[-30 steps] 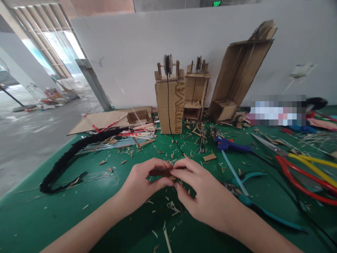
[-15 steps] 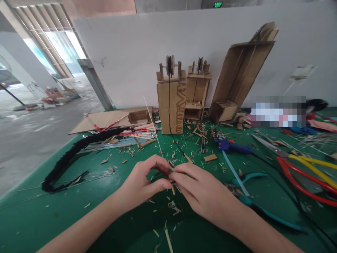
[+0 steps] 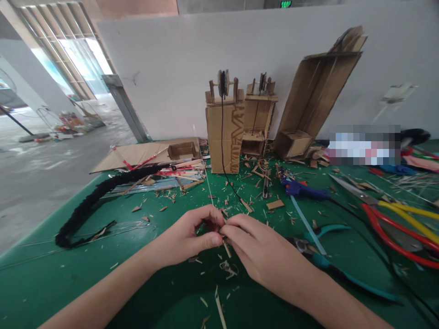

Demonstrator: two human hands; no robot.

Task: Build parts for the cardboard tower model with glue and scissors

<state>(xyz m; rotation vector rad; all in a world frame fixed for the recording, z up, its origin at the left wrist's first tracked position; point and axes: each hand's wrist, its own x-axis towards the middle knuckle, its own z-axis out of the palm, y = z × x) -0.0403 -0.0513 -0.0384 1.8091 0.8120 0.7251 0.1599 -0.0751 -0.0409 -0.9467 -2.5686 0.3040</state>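
My left hand [image 3: 187, 237] and my right hand [image 3: 257, 251] meet fingertip to fingertip low over the green table [image 3: 68, 274]. Between the fingers they pinch a small brown cardboard piece [image 3: 224, 240], mostly hidden. A thin pale stick [image 3: 207, 183] rises from the pinch toward the upper left. A black cord [image 3: 222, 146] hangs from a spool on top of the cardboard tower [image 3: 224, 132] and runs down toward my fingers. Which hand grips the stick I cannot tell.
Cardboard models [image 3: 255, 121] and an open cardboard box [image 3: 315, 91] stand at the back wall. A blue glue gun [image 3: 303, 189], teal pliers [image 3: 322, 256] and red-and-yellow scissors [image 3: 394, 219] lie to the right. A black fuzzy rope [image 3: 89, 201] curves on the left. Cardboard scraps litter the table.
Both hands slid slightly toward me and pressed closer together. The thin stick came into view half a second ago and now stands more upright.
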